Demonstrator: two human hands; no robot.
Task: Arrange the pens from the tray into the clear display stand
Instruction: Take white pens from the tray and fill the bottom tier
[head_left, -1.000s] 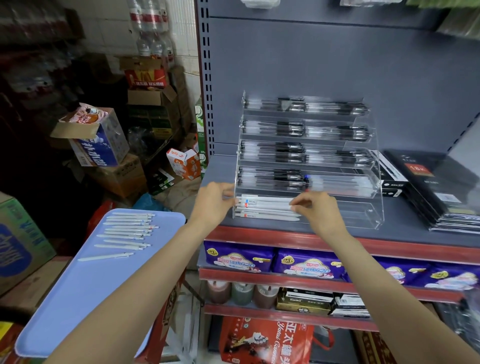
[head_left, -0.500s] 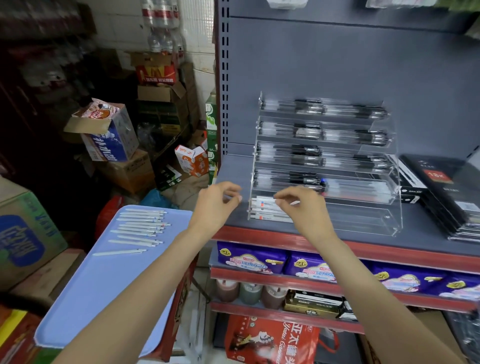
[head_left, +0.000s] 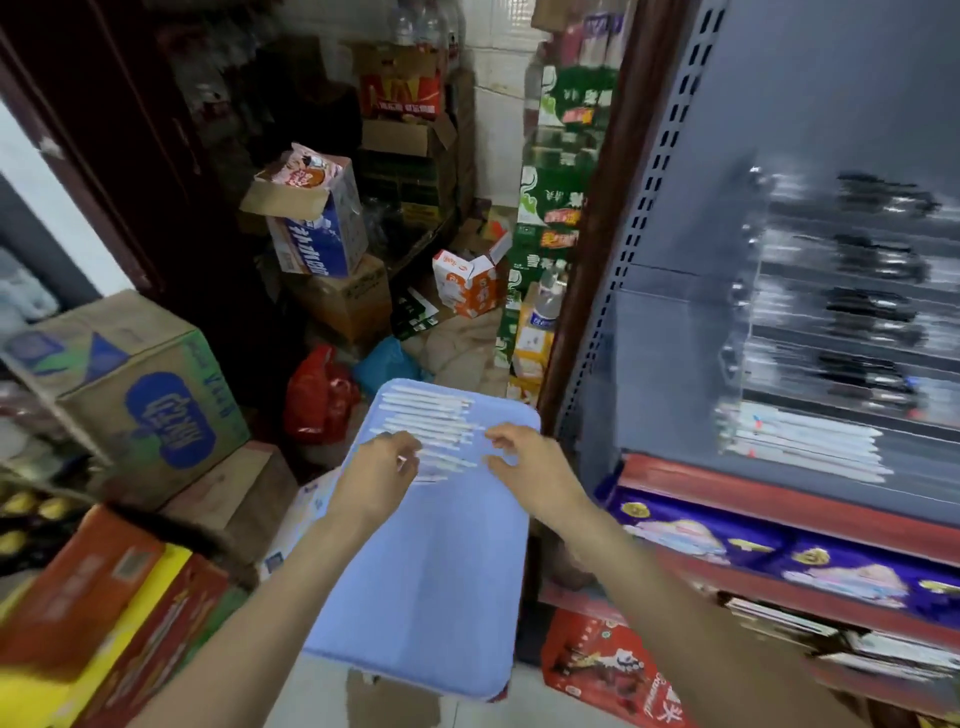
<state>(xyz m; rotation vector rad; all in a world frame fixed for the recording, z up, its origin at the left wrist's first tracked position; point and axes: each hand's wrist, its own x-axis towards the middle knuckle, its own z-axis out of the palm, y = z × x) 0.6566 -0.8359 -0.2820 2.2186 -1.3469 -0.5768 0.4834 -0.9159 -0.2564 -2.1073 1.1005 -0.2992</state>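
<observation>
Now our left hand (head_left: 384, 467) and right hand (head_left: 524, 462) hover loose-fingered, holding nothing, over white pens (head_left: 426, 415) lying crosswise. Bare blue tray (head_left: 431, 597) stretches behind our hands; the blurred display stand (head_left: 831, 332) sits right.

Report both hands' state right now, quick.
Left hand: fingers curled over the white pens on the blue tray; whether it grips one cannot be told.
Right hand: open, fingers spread, holding nothing.

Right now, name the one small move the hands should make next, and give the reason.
Probably lower both hands and pinch up a few white pens from the far end of the blue tray. The left hand and right hand hover at the row's two ends, seemingly holding nothing, and the clear display stand's bottom tier looks only partly filled.
</observation>
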